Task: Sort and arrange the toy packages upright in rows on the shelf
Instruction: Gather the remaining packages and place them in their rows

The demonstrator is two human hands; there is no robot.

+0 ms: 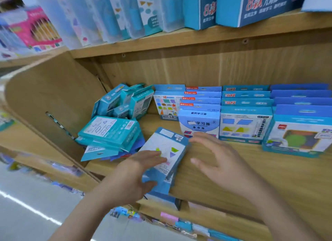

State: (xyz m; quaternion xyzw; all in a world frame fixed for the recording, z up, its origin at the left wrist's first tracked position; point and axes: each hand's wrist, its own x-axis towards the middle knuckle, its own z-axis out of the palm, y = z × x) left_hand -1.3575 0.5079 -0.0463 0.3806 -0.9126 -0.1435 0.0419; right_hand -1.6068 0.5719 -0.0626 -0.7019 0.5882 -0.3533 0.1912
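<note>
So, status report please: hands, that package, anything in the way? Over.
Left hand flat on blue-white package, lying over shelf edge. Right hand open beside it. Teal packages jumbled at left; upright rows at right.

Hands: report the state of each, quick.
Left hand: open, straight fingers resting on the flat-lying package.
Right hand: open, fingers spread, holding nothing.
</note>
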